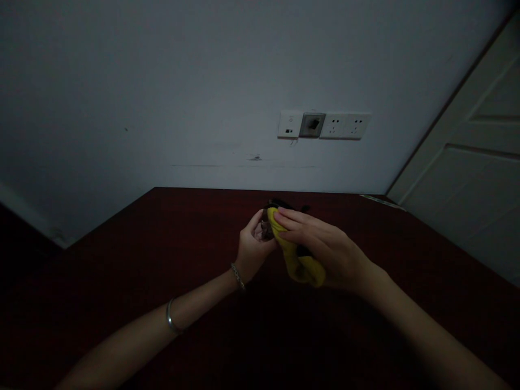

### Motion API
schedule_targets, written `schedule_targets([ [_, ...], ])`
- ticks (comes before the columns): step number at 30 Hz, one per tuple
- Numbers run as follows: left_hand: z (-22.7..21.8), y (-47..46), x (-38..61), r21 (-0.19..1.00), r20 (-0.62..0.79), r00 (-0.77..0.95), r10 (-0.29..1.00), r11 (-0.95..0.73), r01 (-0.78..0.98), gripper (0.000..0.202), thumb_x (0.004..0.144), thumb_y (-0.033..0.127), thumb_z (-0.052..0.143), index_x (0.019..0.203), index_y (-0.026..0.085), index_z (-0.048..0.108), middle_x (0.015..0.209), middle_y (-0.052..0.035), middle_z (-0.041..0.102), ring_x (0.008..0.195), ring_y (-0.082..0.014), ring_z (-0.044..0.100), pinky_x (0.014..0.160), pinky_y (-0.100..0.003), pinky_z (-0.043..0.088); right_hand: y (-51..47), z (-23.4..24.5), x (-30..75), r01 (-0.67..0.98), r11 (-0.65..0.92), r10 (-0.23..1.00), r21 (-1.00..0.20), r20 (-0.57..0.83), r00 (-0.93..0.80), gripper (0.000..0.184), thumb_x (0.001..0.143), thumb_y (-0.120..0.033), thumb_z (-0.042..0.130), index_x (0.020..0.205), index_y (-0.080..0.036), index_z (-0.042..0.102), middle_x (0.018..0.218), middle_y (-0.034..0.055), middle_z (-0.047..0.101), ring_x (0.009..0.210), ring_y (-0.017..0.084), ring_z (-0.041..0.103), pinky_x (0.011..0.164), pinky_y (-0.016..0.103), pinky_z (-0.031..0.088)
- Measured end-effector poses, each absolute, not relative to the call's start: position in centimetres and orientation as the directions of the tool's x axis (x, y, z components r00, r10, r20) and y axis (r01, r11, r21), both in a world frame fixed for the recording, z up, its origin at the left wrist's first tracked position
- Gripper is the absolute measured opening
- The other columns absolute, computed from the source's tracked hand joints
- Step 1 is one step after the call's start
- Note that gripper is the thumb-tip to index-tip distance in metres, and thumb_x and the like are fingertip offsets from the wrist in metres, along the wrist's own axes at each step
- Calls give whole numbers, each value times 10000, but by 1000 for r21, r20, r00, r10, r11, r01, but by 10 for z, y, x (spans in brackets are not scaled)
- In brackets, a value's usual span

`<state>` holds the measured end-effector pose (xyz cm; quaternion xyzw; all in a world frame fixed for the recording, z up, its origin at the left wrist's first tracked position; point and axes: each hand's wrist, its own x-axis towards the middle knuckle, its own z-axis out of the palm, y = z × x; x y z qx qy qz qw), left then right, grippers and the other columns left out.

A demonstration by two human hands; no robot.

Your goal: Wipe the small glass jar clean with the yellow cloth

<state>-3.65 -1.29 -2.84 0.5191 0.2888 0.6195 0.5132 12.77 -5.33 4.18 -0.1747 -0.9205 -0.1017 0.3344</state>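
My left hand [252, 246] is closed around a dark, partly see-through object [266, 230], with some fingers showing pale behind it. Its exact kind is hard to make out in the dim light, as both hands cover much of it. A thin dark part [280, 203] sticks out beyond the fingertips. Pressed against the object's right side is a yellow cloth [289, 253], which my right hand [325, 244] holds under its fingers. The cloth's loose end hangs below the palm. A chain bracelet [238, 276] and a metal bangle [170, 317] circle my left arm.
Beneath the hands is a dark red table [195, 227], its back edge against a pale wall [182, 81]. White sockets [345, 125] and a grey wall plate [312, 125] sit above it. A panelled door [479, 146] stands to the right. A pale strip [382, 202] lies near the back right corner.
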Motion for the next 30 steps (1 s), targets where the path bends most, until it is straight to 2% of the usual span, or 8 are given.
schedule_targets([
  [4,-30,-12,-38,884,375,52,925,-341,-319,614,622,220,783,1177,111,545,1130,-152,665,1013,-223,652,892,-329,523,-53,41,125,382,920,238,91,645,-726,402,893,-88,420,1290,-95,478,1371,186,516,1366,225,351,1104,420,376],
  [7,-32,-14,-38,870,398,72,914,-351,-347,722,598,225,811,1240,123,498,1142,-151,664,1027,-232,649,878,-325,535,-46,40,130,367,928,232,59,681,-695,415,884,-94,474,1298,-114,473,1389,181,500,1367,222,353,1108,421,372],
  [11,-31,-20,-37,876,394,150,907,-321,-359,734,577,228,835,1233,140,518,1131,-134,671,1015,-244,659,887,-341,547,-35,35,139,365,921,335,-135,754,-566,463,822,-151,604,1273,-156,500,1388,146,512,1299,231,467,1077,403,423],
  [15,-30,-21,-35,888,345,156,926,-268,-373,729,537,235,857,1192,146,550,1104,-126,682,1003,-259,666,888,-365,553,-28,29,142,414,854,484,-317,775,-406,461,799,-79,561,1234,-231,536,1317,71,589,1173,208,588,1012,385,493],
  [17,-29,-20,-35,895,299,129,945,-231,-383,738,511,240,867,1171,131,555,1071,-130,695,977,-261,675,882,-377,555,-28,28,140,418,864,459,-281,780,-425,455,796,-81,567,1232,-205,532,1321,106,580,1197,224,570,1017,409,485],
  [20,-27,-17,-35,899,263,86,961,-211,-383,719,514,255,862,1152,123,560,1057,-133,703,969,-259,677,887,-387,548,-32,31,137,392,910,346,-132,762,-547,451,800,-109,580,1243,-152,508,1374,177,516,1295,252,469,1053,460,439],
  [26,-26,-14,-38,898,314,37,949,-285,-335,723,547,254,832,1189,115,530,1108,-158,682,1003,-250,665,879,-359,546,-38,35,137,363,927,235,92,612,-755,610,776,-174,614,1346,-86,415,1411,218,458,1371,285,340,1077,474,405],
  [30,-28,-18,-39,892,361,92,928,-315,-325,807,532,227,840,1254,126,495,1136,-160,669,1006,-253,664,885,-365,549,-32,28,142,310,944,137,112,723,-677,541,833,-253,589,1334,-113,442,1381,191,505,1335,278,407,1059,480,425],
])
